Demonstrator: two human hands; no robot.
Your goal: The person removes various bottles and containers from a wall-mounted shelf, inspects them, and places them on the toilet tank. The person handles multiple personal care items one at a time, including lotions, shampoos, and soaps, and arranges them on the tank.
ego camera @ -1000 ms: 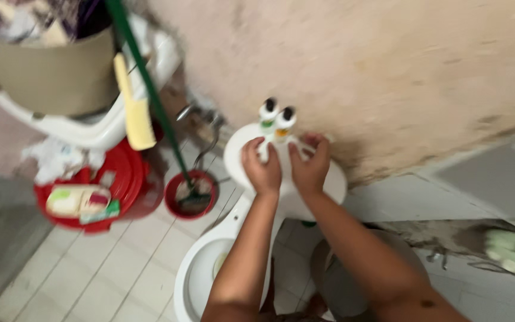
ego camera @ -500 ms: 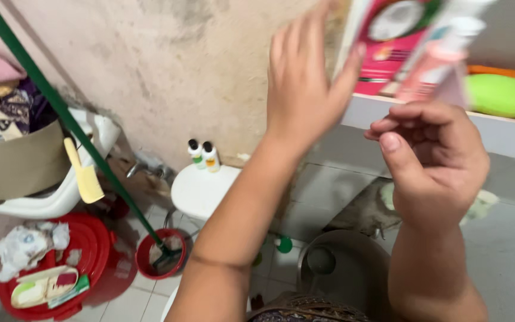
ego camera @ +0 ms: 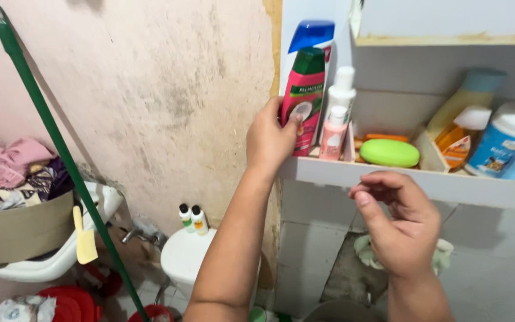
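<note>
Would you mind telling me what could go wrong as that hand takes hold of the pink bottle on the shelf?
The left hand grips the pink bottle at the shelf's very end, so it might slip off the edge. The small pink bottle and white bottle stand close beside it and could topple if nudged. The right hand is empty below the shelf, supporting nothing.

A stained, patchy plaster wall (ego camera: 168,101) in pinkish beige is seen on the left, its paint worn and darkened in places. To the right, a recessed white shelf (ego camera: 412,182) is set into the wall, with pale tiles (ego camera: 311,238) below it — one patch is broken and bare. A green broom handle (ego camera: 54,143) is leaned against the wall. A white toilet cistern (ego camera: 186,259) stands low down, and a white basin (ego camera: 42,268) is mounted at the left.
</note>
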